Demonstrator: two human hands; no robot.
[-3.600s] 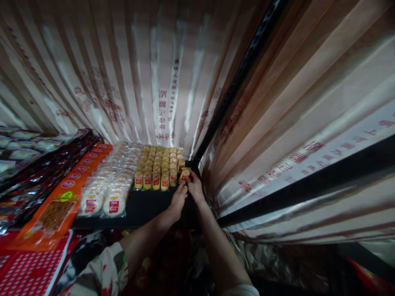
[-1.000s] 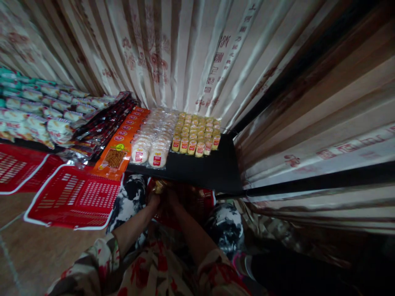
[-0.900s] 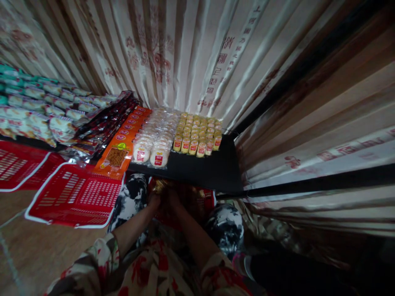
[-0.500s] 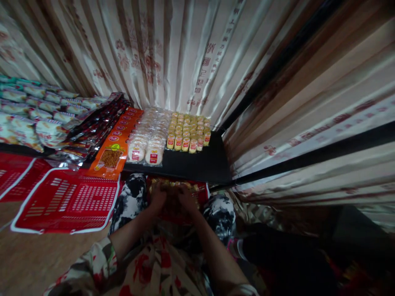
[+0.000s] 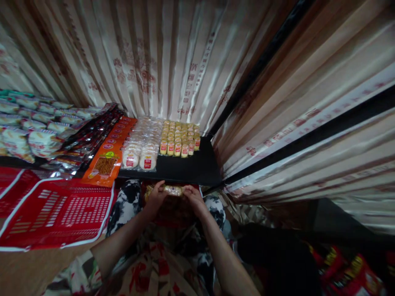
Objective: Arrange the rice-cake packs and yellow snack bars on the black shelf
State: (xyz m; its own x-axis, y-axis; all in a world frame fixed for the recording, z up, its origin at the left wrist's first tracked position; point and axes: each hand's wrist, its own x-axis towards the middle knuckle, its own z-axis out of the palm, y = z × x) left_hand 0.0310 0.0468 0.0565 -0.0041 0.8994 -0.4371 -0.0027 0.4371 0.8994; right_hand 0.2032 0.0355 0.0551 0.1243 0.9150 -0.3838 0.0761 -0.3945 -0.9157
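Note:
Between my knees, my left hand [image 5: 156, 197] and my right hand [image 5: 194, 198] pinch opposite ends of a small, shiny, yellowish wrapped snack [image 5: 173, 190]. It lies sideways between my fingertips, just in front of the black shelf's edge. Below it a red basket [image 5: 180, 211] sits in shadow, and some yellow wrappers show at its left side. Past my hands, several rows of yellow wrapped snacks [image 5: 177, 139] with red labels stand on the shelf [image 5: 191, 168]. Left of them are round white crackers [image 5: 138, 152] in clear packs.
An orange snack bag [image 5: 106, 160], dark shiny packets [image 5: 88, 137] and white bags [image 5: 43, 123] fill the shelf's left. Red shopping baskets [image 5: 61, 209] stand below. Pleated curtains [image 5: 148, 53] hang behind and right. Red packets [image 5: 348, 271] lie at lower right.
Both hands have come up out of the red basket, and the wrapped snack is now visible between them. The whole view has swung slightly right.

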